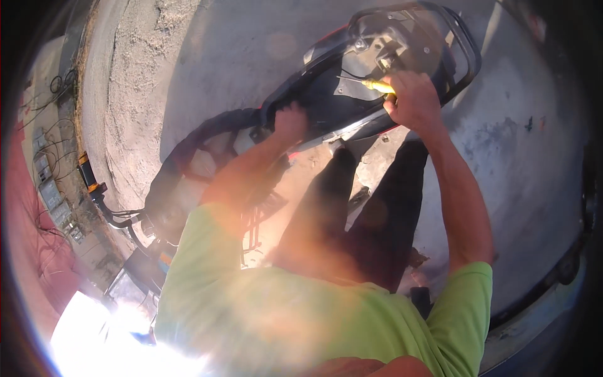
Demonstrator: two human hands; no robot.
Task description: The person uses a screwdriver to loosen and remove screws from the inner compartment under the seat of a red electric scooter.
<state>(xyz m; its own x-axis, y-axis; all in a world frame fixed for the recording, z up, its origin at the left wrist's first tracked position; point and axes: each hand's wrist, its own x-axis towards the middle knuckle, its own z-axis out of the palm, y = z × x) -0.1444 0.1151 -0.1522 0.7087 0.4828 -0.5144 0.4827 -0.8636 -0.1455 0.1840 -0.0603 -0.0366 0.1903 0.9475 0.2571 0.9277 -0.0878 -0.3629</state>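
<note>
In front of me a scooter's rear body [314,94] lies exposed, with a black open hollow and a dark rim. My right hand [413,100] is closed around a screwdriver [379,86] with a yellow handle. Its thin shaft points left over the hollow, and I cannot tell whether the tip touches anything. Just beyond that hand is a metal bracket [388,60] with bolts around it. At the front end of the hollow my left hand [291,124] grips the black rim, its fingertips partly hidden.
A black grab rail [468,47] curves around the scooter's rear. At the left, the handlebar [94,182] ends in an orange and black grip. Electrical boxes and loose cables [53,188] line the wall beyond a rough concrete strip [129,94]. Strong glare covers the lower left.
</note>
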